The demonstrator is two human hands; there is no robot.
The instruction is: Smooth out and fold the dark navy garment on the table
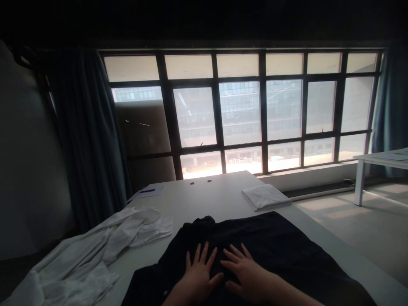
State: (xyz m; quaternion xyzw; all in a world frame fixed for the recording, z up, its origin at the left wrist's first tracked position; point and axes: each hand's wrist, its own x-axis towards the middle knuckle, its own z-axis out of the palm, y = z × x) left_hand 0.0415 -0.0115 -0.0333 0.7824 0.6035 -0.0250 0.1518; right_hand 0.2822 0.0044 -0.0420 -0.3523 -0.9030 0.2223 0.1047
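As the left hand (198, 276) and right hand (248, 272) lie flat on a black garment (274, 242) spread across a white table (204, 199), fingers (204, 251) stand apart. Soft, limp cloth; its outer edges offer the surest hold.

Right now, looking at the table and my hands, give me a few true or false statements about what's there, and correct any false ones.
1. The left hand and right hand both rest flat on the black garment. True.
2. The folded white cloth lies on top of the black garment. False: it lies on the white table beyond the garment, apart from it.
3. A blue pen lies on a sheet of paper. True.
4. The crumpled white garment lies to the right of the black garment. False: it lies to the left of it.
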